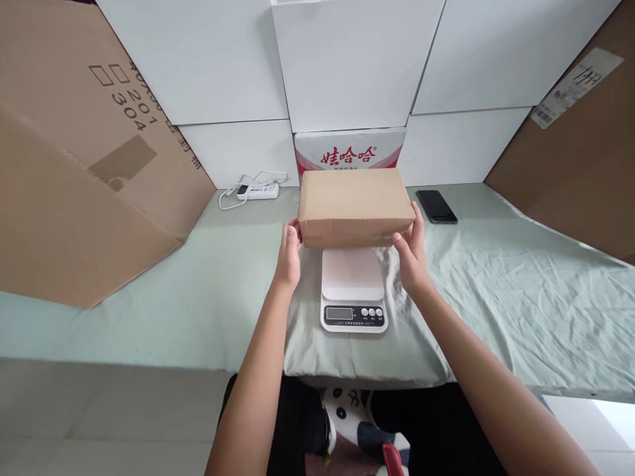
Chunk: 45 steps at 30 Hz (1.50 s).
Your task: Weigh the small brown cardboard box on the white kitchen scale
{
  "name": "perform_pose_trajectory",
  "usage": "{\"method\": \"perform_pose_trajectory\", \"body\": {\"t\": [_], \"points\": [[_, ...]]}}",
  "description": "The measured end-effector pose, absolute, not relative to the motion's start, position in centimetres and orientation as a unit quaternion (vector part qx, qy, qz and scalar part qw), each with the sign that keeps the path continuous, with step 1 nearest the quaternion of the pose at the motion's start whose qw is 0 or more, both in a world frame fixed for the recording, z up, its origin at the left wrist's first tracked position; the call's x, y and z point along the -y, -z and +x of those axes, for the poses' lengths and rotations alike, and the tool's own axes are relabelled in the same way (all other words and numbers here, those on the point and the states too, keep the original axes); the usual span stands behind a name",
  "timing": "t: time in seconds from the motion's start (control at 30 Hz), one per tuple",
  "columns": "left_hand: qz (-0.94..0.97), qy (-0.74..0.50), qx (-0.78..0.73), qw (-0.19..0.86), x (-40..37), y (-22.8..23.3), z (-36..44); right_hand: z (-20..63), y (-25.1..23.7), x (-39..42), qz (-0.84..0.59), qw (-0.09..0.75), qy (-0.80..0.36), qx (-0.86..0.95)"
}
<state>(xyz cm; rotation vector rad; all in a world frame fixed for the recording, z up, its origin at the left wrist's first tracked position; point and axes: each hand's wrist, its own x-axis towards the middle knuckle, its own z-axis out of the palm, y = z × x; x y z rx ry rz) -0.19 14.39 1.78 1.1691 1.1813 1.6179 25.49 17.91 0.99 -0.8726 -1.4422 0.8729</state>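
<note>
A plain brown cardboard box [354, 205] is held at both ends, just behind and slightly above a small white kitchen scale [352, 289]. My left hand [288, 254] grips the box's left end and my right hand [411, 254] grips its right end. The scale's platform is bare, and its display and buttons face me. Whether the box rests on the table or hovers I cannot tell.
A pale green cloth [496, 297] covers the table. A black phone [436, 206] lies at the back right, a white power strip with cable [256, 190] at the back left. A red-printed carton [350, 152] stands behind the box. Big cardboard sheets [84, 165] lean at both sides.
</note>
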Motion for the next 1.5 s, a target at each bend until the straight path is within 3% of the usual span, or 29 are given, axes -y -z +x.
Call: {"method": "perform_pose_trajectory", "body": {"t": [0.43, 0.7, 1.5], "points": [[0.506, -0.527, -0.532, 0.427, -6.9, -5.8, -1.3, 28.6, -0.7, -8.6, -0.442, 0.565, -0.353, 0.601], [0.519, -0.478, -0.554, 0.442, -6.5, -7.0, -2.1, 28.8, -1.0, -8.0, -0.439, 0.56, -0.336, 0.618], [0.502, -0.488, -0.563, 0.44, -6.4, -6.6, -2.8, 28.2, -1.6, -7.9, -0.442, 0.581, -0.348, 0.588]]}}
